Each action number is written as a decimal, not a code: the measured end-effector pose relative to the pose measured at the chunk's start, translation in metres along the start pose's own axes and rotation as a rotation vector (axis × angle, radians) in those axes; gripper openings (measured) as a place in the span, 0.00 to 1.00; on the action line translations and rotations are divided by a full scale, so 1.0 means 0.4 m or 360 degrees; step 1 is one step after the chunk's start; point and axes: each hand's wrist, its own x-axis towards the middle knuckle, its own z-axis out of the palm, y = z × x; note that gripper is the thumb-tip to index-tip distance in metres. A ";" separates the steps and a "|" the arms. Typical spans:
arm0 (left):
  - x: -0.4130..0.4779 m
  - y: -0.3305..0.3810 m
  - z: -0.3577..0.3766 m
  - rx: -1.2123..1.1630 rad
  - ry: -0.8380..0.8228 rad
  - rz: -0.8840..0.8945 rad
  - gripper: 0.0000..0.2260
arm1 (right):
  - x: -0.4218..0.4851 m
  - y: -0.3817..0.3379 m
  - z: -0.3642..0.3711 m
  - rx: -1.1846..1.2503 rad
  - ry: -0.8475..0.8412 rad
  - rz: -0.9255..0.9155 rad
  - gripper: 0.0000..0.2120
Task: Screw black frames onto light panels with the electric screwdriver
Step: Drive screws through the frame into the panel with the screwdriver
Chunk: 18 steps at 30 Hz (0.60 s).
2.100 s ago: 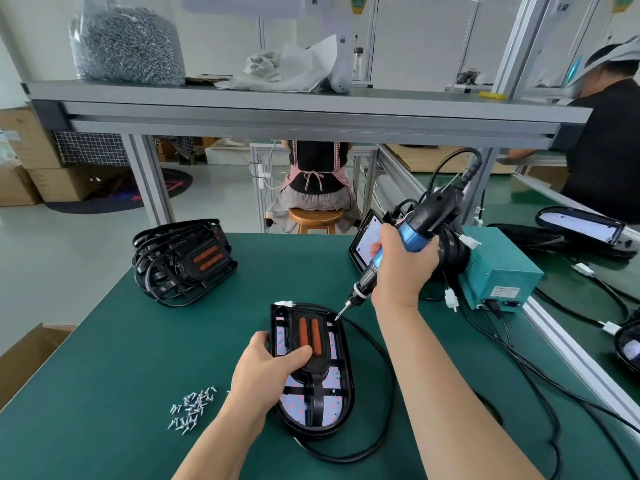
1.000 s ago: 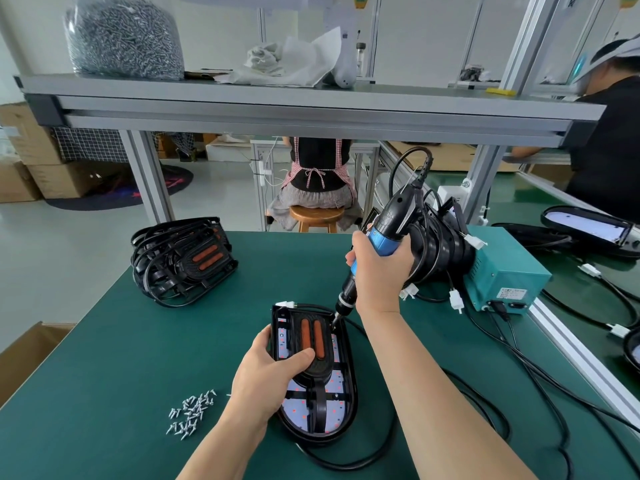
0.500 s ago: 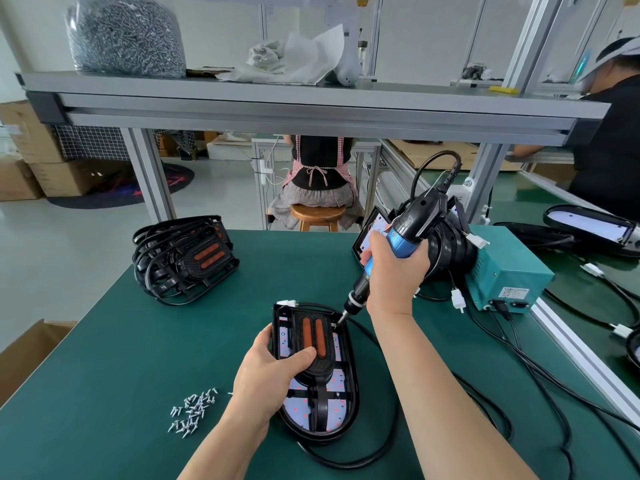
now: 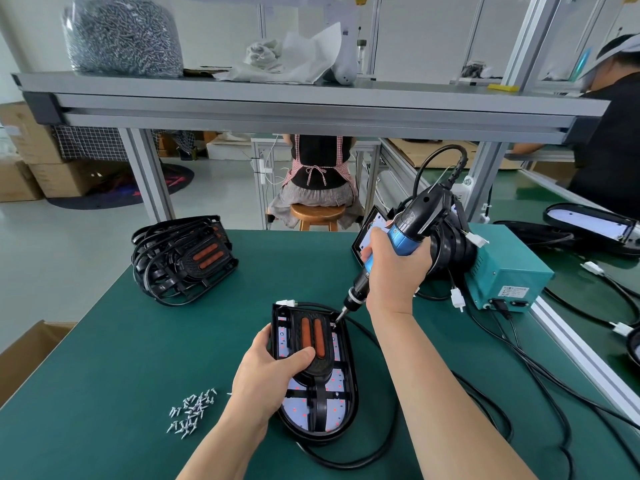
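Right hand (image 4: 394, 271), still gripping the screwdriver (image 4: 398, 237), has tilted it rightward; left hand (image 4: 268, 375) keeps clasping the frame (image 4: 311, 344).

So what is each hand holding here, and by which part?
Right hand grips the electric screwdriver around its blue body. Left hand holds the black frame at its left edge, thumb on top.

Both forearms are bare up to the bottom edge of the view, with no sleeve showing. The left hand (image 4: 268, 374) and the right hand (image 4: 393, 268) wear no gloves. Their fingernails are short and plain.
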 end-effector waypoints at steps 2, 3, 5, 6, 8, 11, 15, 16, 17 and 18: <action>-0.001 0.000 0.000 0.0001 -0.0001 0.0002 0.26 | -0.003 0.001 0.002 0.0008 -0.0024 -0.0008 0.09; -0.001 0.001 0.000 -0.0006 -0.0007 0.0003 0.26 | -0.006 0.002 0.002 0.0007 -0.0029 -0.0006 0.09; -0.001 0.001 0.001 -0.0020 -0.0019 0.0007 0.27 | -0.010 0.004 0.001 -0.0006 -0.0031 0.0010 0.09; -0.001 0.001 0.001 -0.0022 -0.0021 0.0008 0.28 | -0.011 0.005 0.000 -0.0011 -0.0026 0.0021 0.09; -0.001 0.002 0.000 -0.0025 -0.0022 0.0006 0.29 | -0.012 0.006 -0.003 -0.0019 -0.0025 0.0033 0.09; -0.001 0.001 -0.001 -0.0018 -0.0019 0.0000 0.29 | -0.014 0.009 -0.010 -0.0065 -0.0048 0.0039 0.09; -0.002 0.004 0.000 -0.0010 -0.0032 0.0003 0.29 | -0.015 0.007 -0.016 -0.0033 -0.0014 0.0021 0.10; -0.003 0.005 0.000 -0.0005 -0.0037 0.0003 0.30 | -0.013 0.004 -0.017 -0.0025 -0.0006 0.0013 0.10; -0.003 0.005 0.000 -0.0003 -0.0037 0.0003 0.31 | -0.012 0.001 -0.015 -0.0015 -0.0003 0.0004 0.10; -0.003 0.005 -0.001 -0.0002 -0.0033 0.0002 0.31 | -0.010 -0.002 -0.013 -0.0004 -0.0003 -0.0002 0.10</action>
